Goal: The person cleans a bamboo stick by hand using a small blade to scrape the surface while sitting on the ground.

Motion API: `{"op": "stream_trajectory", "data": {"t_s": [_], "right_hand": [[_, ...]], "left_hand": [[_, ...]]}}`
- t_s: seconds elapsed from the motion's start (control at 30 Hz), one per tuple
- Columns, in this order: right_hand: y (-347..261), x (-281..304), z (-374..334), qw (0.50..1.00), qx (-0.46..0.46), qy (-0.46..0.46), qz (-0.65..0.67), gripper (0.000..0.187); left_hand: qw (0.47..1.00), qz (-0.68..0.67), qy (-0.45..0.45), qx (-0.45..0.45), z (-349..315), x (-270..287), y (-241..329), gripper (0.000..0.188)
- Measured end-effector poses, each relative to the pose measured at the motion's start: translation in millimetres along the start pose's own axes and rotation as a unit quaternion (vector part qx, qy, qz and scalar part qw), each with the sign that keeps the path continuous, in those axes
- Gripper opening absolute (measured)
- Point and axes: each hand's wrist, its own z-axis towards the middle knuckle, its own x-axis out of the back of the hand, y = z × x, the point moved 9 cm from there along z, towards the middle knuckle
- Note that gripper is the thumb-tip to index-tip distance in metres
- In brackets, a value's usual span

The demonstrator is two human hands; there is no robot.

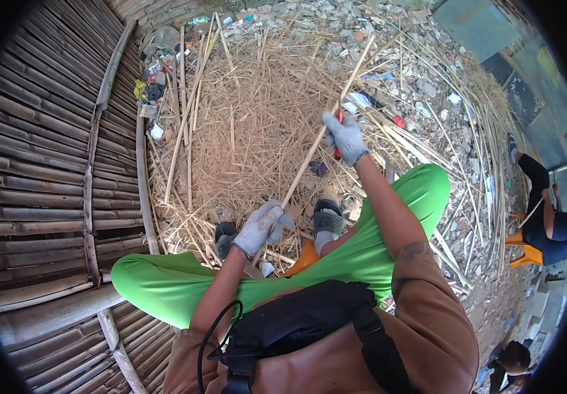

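A long, pale bamboo strip (309, 161) slants from between my knees up toward the far right. My left hand (262, 228), in a light grey work glove, is closed round its near part. Farther along, my gloved right hand (347, 136) is closed on a red-handled tool (339, 117) pressed up against the strip. The tool's blade or working end is hidden by the glove and the strip, so its exact kind does not show.
Straw-like bamboo shavings (251, 125) cover the ground before my sandals. Long strips (182, 118) lie at left, and more (415, 144) at right among rubble. A bamboo-slat wall (34, 190) stands at left. Another person (546, 223) sits on an orange stool (525, 253) at far right.
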Motion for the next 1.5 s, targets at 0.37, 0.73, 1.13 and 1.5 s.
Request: {"op": "stream_trajectory", "data": {"t_s": [0.37, 0.73, 1.13, 1.5], "right_hand": [[16.7, -51.0, -26.4, 0.974, -0.04, -0.17, -0.146, 0.045], [9.0, -26.1, -23.8, 0.982, -0.025, -0.085, -0.168, 0.05], [14.8, -27.0, -13.4, 0.992, -0.022, -0.091, -0.086, 0.047], [25.6, -12.4, 1.1, 0.986, -0.008, -0.053, -0.157, 0.056]], "left_hand": [[0.993, -0.113, -0.028, 0.0, 8.6, 3.4, -4.3, 0.04], [0.977, 0.156, 0.118, -0.079, 17.4, 27.7, -10.2, 0.036], [0.992, 0.059, 0.067, -0.084, 13.9, 12.0, -5.2, 0.049], [0.987, 0.133, 0.082, -0.038, 15.9, 10.3, -14.7, 0.043]]}}
